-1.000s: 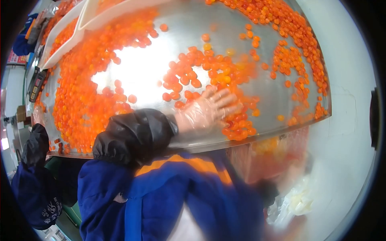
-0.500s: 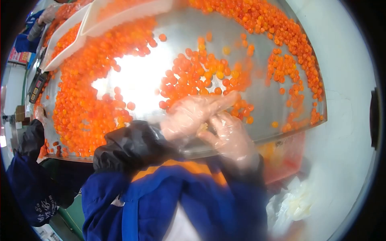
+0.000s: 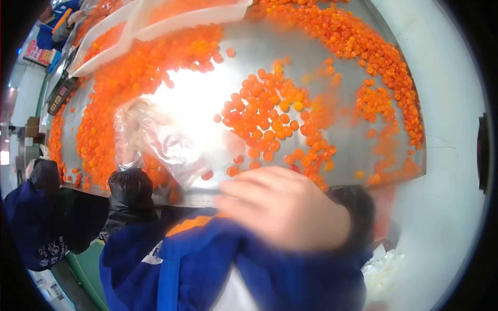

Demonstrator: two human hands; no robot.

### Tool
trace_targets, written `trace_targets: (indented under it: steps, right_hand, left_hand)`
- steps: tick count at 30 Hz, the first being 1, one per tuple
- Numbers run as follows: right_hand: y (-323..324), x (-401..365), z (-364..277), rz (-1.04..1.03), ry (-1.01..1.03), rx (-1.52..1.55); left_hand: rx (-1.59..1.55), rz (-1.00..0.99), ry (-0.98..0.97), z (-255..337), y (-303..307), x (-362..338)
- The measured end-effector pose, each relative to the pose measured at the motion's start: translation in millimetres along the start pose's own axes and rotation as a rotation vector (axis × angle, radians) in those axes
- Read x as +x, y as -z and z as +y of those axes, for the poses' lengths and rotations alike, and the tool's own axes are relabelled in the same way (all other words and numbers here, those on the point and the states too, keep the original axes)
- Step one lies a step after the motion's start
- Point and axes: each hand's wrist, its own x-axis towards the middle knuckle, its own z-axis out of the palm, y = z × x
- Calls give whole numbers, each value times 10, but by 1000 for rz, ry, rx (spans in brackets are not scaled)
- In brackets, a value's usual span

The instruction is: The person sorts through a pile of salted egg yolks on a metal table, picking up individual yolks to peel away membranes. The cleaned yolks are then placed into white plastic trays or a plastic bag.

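Note:
My left hand [image 3: 129,129], in a clear plastic glove and black cuff, hovers over the left part of the metal table [image 3: 202,199]. From it trails a loose, crumpled clear plastic glove [image 3: 174,142], which the hand grips. My right hand [image 3: 285,207] is bare and smeared by motion. It is above the table's near edge, in front of my blue jacket, fingers stretched to the left and nothing visible in them. Small round orange balls like egg yolks [image 3: 264,111] lie in a loose patch just beyond my right hand.
Orange balls also form a heap on the left [image 3: 98,135] and a band along the right rim [image 3: 384,57]. White trays [image 3: 109,52] stand at the far left, near a dark device with buttons [image 3: 60,97]. Another person's sleeve [image 3: 44,181] is at left. Crumpled plastic [image 3: 384,269] lies lower right.
Both hands were gloved and together near the middle. The right hand is now bare and has come nearer to me. My left hand has moved left, with the loose glove.

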Motion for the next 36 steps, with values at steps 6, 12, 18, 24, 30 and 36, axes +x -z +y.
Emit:
trace_targets:
  steps: [6,12,18,24,30,36]
  right_hand:
    - [205,565,-641,-143,352,181]
    - [325,639,-723,-249,411,83]
    - [34,398,-732,200,334,99]
    - [-89,321,-711,498,211,217]
    - [16,351,-813,121,387,288]
    - [-132,421,-701,312,306,181]
  left_hand:
    - [67,-228,78,-48,-301,-342]
    - [53,-192,76,-10,-299,-395]
    - [-32,7,9,-12,-334,-411]
    - [-78,143,-65,-45,-357,-383]
    - [-86,119,-54,-39,-320,-415]
    - [-155,10,-183,67,-473,-531]
